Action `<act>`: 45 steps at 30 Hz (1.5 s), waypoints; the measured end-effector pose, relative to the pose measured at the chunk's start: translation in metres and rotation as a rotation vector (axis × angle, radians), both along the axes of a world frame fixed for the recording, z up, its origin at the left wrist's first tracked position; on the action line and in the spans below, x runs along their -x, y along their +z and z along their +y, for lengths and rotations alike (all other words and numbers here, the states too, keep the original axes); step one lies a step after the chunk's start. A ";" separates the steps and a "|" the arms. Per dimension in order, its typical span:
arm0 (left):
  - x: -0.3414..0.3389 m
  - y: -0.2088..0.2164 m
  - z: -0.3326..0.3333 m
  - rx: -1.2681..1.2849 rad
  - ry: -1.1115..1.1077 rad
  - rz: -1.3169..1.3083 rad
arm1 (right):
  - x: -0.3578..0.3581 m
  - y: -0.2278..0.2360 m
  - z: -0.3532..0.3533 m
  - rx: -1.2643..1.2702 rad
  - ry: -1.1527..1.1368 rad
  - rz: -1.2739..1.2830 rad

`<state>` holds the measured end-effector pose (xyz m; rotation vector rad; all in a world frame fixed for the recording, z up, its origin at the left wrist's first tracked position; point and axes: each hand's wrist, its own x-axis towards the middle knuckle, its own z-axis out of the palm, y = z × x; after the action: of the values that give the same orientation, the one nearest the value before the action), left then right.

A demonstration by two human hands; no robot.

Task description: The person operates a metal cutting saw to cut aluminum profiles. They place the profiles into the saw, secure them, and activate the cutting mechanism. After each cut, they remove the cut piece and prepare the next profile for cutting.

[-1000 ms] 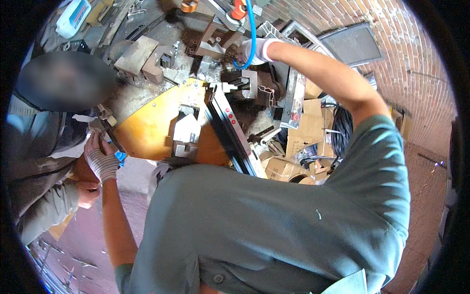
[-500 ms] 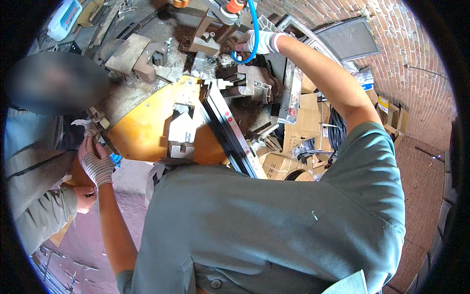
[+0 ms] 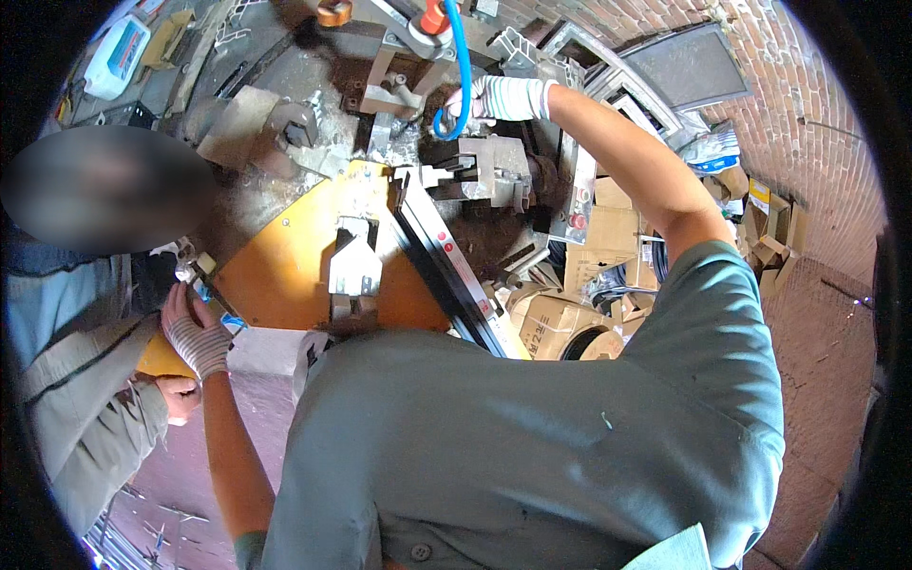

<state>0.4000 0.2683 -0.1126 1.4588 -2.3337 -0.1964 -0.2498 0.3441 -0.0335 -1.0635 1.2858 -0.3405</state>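
Observation:
My right hand (image 3: 505,99), in a white striped glove, is at the far side of the machine, its fingers closed. A hanging blue hose (image 3: 465,66) loops in front of the fingers and hides what they hold. Just nearer stands a grey clamp block (image 3: 499,169). My left hand (image 3: 198,340), in a striped glove with bare fingertips, is at the left edge of the yellow plate (image 3: 275,275), fingers stretched upward below a small metal knob (image 3: 204,265). A long dark-and-silver profile (image 3: 446,252) slants across the plate's right side, beside a bright metal fixture (image 3: 356,268).
A co-worker's sleeve (image 3: 100,446) and hand (image 3: 178,397) are close by my left forearm. Cardboard boxes (image 3: 608,228) and a box with a cable coil (image 3: 543,328) stand at right, below a brick wall (image 3: 807,123). A white-blue jug (image 3: 117,57) is at far left.
The view has shifted, so the bench sits slightly lower. The blue hose has swung left along with my right fingers. My left hand stays by the plate's edge, slightly further from the knob.

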 end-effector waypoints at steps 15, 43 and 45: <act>-0.003 -0.004 0.000 0.041 -0.017 0.012 | -0.026 0.022 0.003 -0.014 0.177 0.636; -0.001 0.005 0.009 0.160 0.021 0.146 | -0.010 0.025 0.012 -0.079 0.343 1.197; -0.001 0.005 0.011 0.143 0.060 0.194 | -0.008 0.041 0.002 -0.002 0.580 1.289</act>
<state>0.4010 0.2790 -0.1076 1.3734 -2.1022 -0.1441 -0.2416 0.3462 0.0072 -1.6639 1.9434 0.9474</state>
